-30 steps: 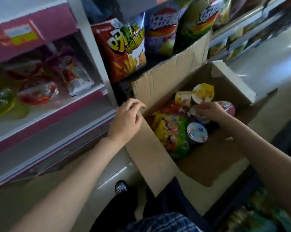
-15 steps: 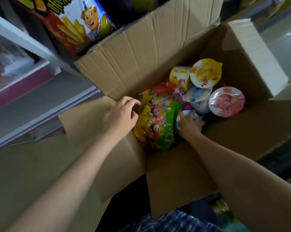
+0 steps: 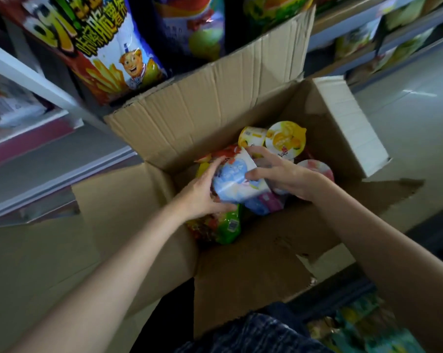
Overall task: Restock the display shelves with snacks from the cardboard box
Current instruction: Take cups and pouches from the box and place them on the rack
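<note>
From the head camera, the change since half a second ago is plain to me: the left hand, which then rested on the near-left edge of the cardboard box, has come inside it, and the right hand, which then reached low beside the green snack bag, has risen with a pale blue-and-white cup between both hands. The view itself sits much as it did, tilted down into the box.

Left grip: fingers curled round the cup's left side and underside, thumb along the bottom edge, holding it. Right grip: fingers half bent, thumb and fingertips pressed on the cup's right side and rim, holding it as well. The cup lies on its side, lifted just above the other snacks (whether it touches the bag below, I cannot tell).

In the box behind the hands stand two yellow cups side by side, and a pink-lidded cup peeks out beyond the right wrist. A purple-and-blue cup lies under the held one.

Behind the box's far flap, a red chip bag stands on the display shelf.
</note>
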`<state>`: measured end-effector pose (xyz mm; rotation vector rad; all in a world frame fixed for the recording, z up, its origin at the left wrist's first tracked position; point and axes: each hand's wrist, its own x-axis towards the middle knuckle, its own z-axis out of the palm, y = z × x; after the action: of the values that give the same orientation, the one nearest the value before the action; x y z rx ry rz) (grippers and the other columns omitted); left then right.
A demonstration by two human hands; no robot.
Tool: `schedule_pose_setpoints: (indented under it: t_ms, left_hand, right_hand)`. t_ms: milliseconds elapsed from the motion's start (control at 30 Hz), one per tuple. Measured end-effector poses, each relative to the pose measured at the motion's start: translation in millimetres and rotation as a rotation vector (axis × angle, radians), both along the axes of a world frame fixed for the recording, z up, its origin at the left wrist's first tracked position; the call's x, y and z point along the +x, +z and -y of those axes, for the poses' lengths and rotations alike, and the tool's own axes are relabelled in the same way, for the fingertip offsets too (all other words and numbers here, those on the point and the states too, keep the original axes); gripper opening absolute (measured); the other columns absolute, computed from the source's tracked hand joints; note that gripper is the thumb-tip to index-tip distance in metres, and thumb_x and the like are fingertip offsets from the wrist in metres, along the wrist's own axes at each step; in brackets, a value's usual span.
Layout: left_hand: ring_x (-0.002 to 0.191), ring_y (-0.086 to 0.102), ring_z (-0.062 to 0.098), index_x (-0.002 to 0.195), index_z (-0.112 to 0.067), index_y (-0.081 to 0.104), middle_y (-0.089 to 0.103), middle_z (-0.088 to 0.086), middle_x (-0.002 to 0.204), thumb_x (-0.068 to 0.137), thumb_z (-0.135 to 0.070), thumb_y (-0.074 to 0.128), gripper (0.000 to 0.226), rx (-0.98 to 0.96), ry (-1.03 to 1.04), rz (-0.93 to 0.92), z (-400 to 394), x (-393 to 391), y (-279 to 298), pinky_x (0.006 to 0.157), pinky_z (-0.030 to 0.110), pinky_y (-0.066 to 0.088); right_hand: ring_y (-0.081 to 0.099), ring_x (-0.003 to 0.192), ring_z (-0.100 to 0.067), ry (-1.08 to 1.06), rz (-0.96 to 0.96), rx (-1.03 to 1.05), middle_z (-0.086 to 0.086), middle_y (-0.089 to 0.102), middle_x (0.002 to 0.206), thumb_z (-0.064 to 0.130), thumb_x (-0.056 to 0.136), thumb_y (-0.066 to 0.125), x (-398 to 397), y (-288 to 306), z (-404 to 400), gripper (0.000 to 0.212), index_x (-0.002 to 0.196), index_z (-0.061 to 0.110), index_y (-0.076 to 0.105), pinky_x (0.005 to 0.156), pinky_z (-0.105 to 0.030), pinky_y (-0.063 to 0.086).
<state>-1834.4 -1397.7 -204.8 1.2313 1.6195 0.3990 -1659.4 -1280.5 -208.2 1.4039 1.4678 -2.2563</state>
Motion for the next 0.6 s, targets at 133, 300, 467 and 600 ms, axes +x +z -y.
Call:
schedule_pose_setpoints:
  t_ms: [133,300,467,600]
  left_hand:
    - [0.107,0.049,0.004,0.131,-0.027,0.039,0.05,-0.012,0.12,0.04,-0.055,0.079,0.103,0.009,0.146,0.051,-25,6,4,0.084,0.01,0.034]
    - [0.104,0.052,0.012,0.12,-0.032,0.046,0.052,-0.007,0.117,0.042,-0.05,0.082,0.088,-0.059,0.184,-0.057,-19,-4,-8,0.083,0.02,0.039]
    - [0.1,0.057,0.014,0.11,-0.04,0.046,0.056,-0.007,0.11,0.034,-0.061,0.07,0.082,-0.128,0.317,0.045,-9,-14,-18,0.087,0.032,0.05]
    - [0.1,0.057,0.006,0.114,-0.034,0.049,0.057,-0.009,0.113,0.037,-0.058,0.073,0.084,-0.14,0.394,0.153,-8,-22,-12,0.078,0.021,0.049]
  right_hand:
    - [0.055,0.113,-0.025,-0.049,-0.128,-0.232,-0.007,0.06,0.122,0.053,0.059,0.08,19,2,-20,0.082,0.129,0.02,0.05,0.089,-0.034,0.044]
    - [0.026,0.134,-0.042,0.523,0.976,0.586,-0.017,0.024,0.148,0.05,0.066,0.078,67,-30,-52,0.102,0.145,0.018,0.021,0.104,-0.053,0.032]
    - [0.015,0.133,-0.051,0.71,1.205,0.66,-0.02,-0.007,0.153,0.043,0.069,0.079,62,-81,-21,0.119,0.148,0.025,-0.008,0.099,-0.064,0.032]
    - [0.019,0.131,-0.048,0.658,1.178,0.791,-0.018,0.003,0.151,0.051,0.064,0.079,70,-81,-15,0.118,0.147,0.027,-0.002,0.097,-0.056,0.034]
